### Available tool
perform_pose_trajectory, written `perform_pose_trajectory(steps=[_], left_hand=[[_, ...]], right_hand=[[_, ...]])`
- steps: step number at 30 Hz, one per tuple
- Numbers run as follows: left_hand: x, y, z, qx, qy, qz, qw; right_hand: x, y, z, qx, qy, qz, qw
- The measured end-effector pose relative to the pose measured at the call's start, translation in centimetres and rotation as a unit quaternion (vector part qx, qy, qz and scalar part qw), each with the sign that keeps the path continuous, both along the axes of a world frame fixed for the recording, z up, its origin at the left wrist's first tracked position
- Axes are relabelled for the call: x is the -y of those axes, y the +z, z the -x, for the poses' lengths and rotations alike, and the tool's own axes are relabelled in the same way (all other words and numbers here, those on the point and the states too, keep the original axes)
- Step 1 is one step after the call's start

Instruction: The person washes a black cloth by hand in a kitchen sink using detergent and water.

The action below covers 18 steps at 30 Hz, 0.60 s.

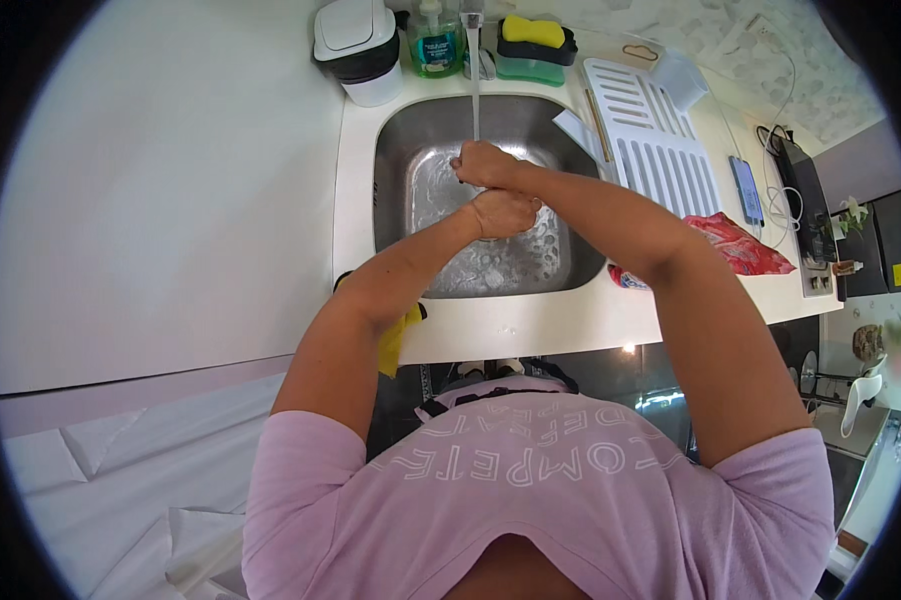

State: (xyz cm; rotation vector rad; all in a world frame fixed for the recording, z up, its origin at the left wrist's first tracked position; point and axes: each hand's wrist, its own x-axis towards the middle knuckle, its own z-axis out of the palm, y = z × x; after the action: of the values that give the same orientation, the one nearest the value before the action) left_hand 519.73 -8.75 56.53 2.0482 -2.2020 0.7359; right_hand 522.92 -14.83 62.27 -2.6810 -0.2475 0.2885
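Observation:
Water runs from the faucet (472, 15) in a thin stream onto my right hand (486, 163), which is curled over the stainless steel sink (488, 270). A tiny dark spot shows by its fingers; whether it holds anything is unclear. My left hand (506, 213) is bent just below my right wrist, close to or touching it, its fingers mostly turned under and hidden. Wet patches and suds or bubbles show on the basin floor beneath both hands.
Behind the sink stand a small lidded bin (356, 45), a green soap bottle (436, 49) and a yellow sponge (533, 31) on a black holder. Right are a white drying rack (645, 127), a phone (747, 190) and a red package (743, 246). A yellow cloth (392, 345) hangs at the front-left edge.

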Motion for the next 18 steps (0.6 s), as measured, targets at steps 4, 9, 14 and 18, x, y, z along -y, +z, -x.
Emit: perform_pose_trajectory(steps=[4, 9, 14, 18], left_hand=[[1.5, -1.7, -0.6, -0.082, 0.085, -0.050, 0.992], [1.5, -3.8, -2.8, -0.168, 0.071, 0.025, 0.983], [1.1, -3.5, -5.3, -0.070, 0.165, -0.069, 0.981], [-1.7, -4.3, -6.8, -0.181, 0.244, 0.005, 0.953]], right_hand=[[0.0, -1.1, -0.6, 0.036, 0.024, 0.060, 0.997], [1.7, -3.7, -3.9, -0.006, -0.106, -0.053, 0.993], [6.2, -5.1, -4.1, 0.047, -0.117, -0.099, 0.987], [4.1, -3.9, 5.5, 0.067, -0.183, -0.097, 0.976]])
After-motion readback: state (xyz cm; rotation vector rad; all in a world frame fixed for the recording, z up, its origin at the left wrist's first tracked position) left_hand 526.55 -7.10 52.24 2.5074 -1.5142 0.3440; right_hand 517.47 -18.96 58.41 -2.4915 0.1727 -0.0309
